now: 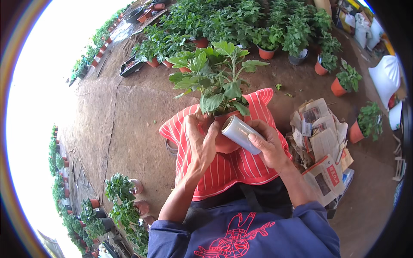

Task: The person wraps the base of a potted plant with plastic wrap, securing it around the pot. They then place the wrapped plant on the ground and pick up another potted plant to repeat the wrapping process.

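Note:
A leafy potted plant (213, 79) stands upright on my lap in an orange-brown plastic pot (226, 142). Under it, a red cloth with white stripes (222, 171) covers my knees. My left hand (203, 138) touches the left side of the pot near its rim, thumb and fingers spread around the edge. In my right hand (269, 142) is a roll of clear stretch film (242, 133), tilted across the front of the pot with its open core end up and to the left. Part of the pot is hidden behind the roll and my left hand.
Newspapers (322, 135) lie piled on the ground at my right, with potted plants (348, 79) beyond them. Dense rows of potted plants (226, 22) stand ahead. More plants (119, 190) sit at my lower left. A black tray (131, 66) lies ahead left.

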`<control>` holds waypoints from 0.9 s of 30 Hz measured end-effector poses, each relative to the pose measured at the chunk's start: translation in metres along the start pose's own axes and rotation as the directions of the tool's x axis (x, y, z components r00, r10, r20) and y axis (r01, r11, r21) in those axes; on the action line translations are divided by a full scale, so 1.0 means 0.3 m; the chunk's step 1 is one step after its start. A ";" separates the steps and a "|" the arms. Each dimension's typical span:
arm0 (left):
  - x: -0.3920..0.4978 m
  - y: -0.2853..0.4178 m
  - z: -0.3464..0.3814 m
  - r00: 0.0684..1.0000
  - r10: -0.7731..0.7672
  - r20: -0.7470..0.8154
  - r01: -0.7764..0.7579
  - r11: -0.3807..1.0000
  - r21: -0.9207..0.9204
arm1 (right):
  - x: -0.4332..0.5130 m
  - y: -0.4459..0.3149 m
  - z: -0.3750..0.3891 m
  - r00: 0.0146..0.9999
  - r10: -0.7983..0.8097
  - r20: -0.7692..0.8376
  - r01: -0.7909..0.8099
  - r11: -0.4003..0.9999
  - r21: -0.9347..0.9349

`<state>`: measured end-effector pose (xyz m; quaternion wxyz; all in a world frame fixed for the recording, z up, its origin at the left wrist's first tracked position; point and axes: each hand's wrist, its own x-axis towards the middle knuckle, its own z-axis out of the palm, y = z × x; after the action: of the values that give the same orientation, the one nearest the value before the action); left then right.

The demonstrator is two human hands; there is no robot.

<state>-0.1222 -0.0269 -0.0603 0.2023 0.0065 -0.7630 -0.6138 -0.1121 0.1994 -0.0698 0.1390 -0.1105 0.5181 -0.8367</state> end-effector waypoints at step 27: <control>0.018 0.123 -0.094 0.874 -0.084 0.478 0.072 0.996 0.043 | -0.037 -0.115 0.003 0.980 0.182 -0.084 -0.191 0.975 -0.112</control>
<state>-0.1095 -0.0456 -0.0193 -0.0177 -0.1125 -0.7959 -0.5947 -0.1056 0.2172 -0.0391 0.1909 -0.0387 0.5801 -0.7909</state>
